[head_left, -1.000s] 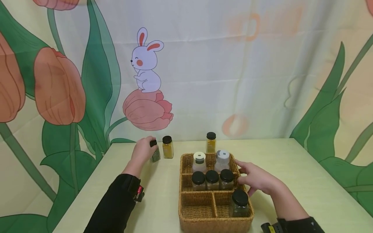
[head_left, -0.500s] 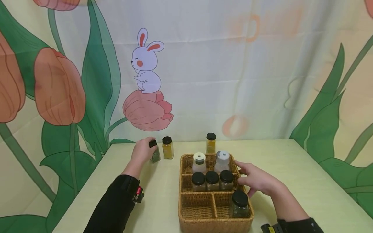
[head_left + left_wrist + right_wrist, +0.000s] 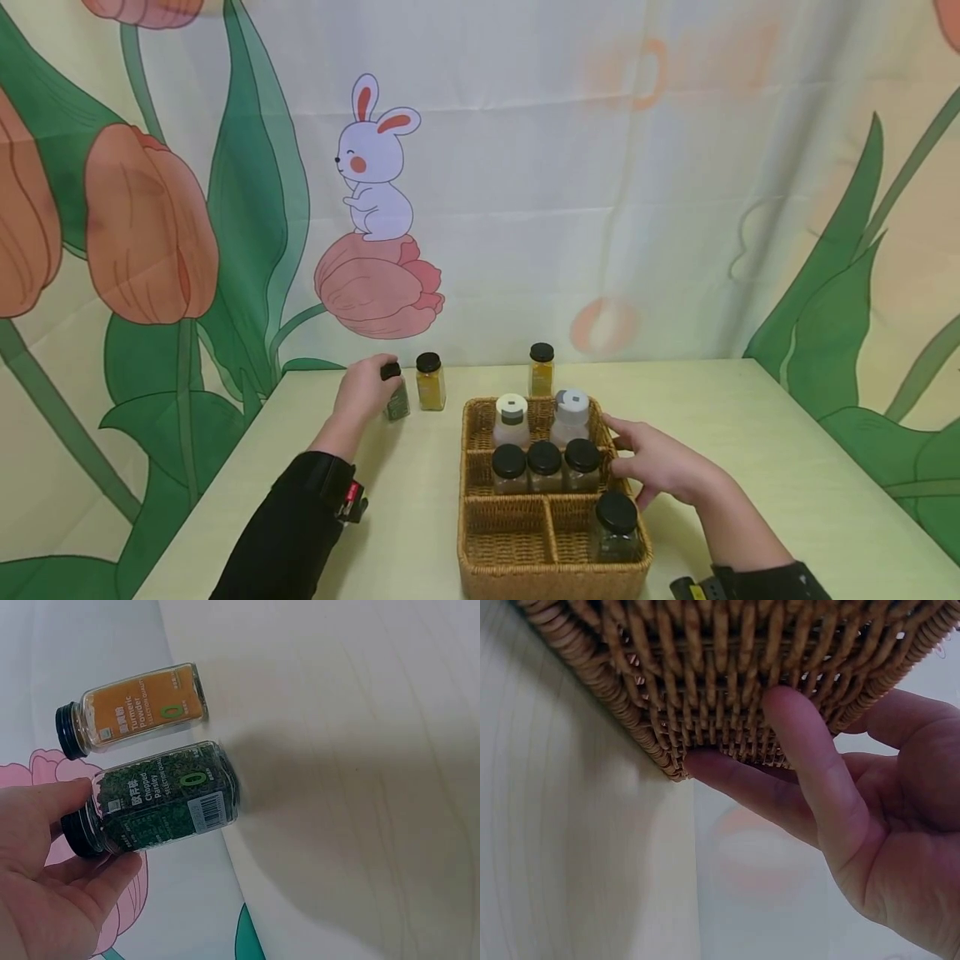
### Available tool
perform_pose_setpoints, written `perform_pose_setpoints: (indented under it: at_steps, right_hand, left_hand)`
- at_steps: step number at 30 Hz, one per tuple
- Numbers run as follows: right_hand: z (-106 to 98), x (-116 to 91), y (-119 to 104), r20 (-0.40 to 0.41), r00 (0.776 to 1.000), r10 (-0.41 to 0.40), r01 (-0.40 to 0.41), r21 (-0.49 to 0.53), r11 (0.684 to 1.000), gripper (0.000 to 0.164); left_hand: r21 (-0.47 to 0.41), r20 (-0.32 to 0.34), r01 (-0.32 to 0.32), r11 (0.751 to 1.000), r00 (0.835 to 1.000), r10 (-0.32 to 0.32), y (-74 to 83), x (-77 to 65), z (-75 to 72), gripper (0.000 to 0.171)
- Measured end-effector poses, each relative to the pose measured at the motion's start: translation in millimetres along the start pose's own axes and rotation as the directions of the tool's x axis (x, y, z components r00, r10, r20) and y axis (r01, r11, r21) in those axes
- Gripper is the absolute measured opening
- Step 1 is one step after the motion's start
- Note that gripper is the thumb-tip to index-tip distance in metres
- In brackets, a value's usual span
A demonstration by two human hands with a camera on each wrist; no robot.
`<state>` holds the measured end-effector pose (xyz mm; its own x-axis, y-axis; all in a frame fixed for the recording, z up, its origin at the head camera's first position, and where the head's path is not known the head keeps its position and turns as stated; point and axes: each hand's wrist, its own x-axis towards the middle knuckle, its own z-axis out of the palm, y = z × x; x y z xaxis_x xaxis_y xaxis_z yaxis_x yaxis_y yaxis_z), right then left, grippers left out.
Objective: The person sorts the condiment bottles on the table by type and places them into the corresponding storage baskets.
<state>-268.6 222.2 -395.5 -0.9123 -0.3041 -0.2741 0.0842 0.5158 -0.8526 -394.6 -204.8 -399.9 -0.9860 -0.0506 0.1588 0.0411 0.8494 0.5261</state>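
Note:
My left hand (image 3: 362, 390) pinches a glass jar of chopped parsley (image 3: 397, 403) by its black cap and neck, at the back left of the table. In the left wrist view, the label of the parsley jar (image 3: 161, 796) faces the camera, and a jar of turmeric powder (image 3: 142, 709) stands beside it. On the other side, my right hand (image 3: 663, 457) rests against the right wall of a wicker basket (image 3: 555, 575). Extended fingers of the right hand (image 3: 810, 780) touch the basket's woven side (image 3: 727, 682) in the right wrist view.
Inside the basket are two white-capped bottles (image 3: 512, 417) at the back, three black-capped jars (image 3: 545, 467) in the middle row, and a larger black-lidded jar (image 3: 617, 525) front right. Another yellow-filled jar (image 3: 542, 371) stands behind it. A printed curtain (image 3: 510, 208) hangs at the table's back edge.

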Motion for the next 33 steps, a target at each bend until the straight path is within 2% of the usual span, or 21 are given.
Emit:
perform_pose_setpoints:
  at_steps: [10,20,28,33]
  right_hand:
    - [0.2,-0.5,0.5,0.006,1.000,0.002,-0.002,-0.004,1.000,0.086]
    - [-0.3,-0.3,-0.4,0.018,1.000,0.002,-0.002,0.001,1.000,0.086]
    - [0.9,-1.2,-1.3,0.014,1.000,0.006,-0.006,0.009,1.000,0.087]
    - [0.4,-0.6,-0.5,0.012,1.000,0.009,-0.009,0.003,1.000,0.086]
  left_hand:
    - [-0.010,-0.003,-0.024,1.000,1.000,0.024,3.1,0.1,-9.6,0.047]
    - [-0.007,-0.015,-0.067,0.998,0.998,0.067,17.0,-4.9,-18.4,0.045]
    - [-0.049,0.003,-0.063,0.997,0.998,0.063,26.6,-7.2,-23.5,0.045]
    - [-0.043,-0.010,-0.107,0.993,0.994,0.107,32.8,-8.3,-28.8,0.044]
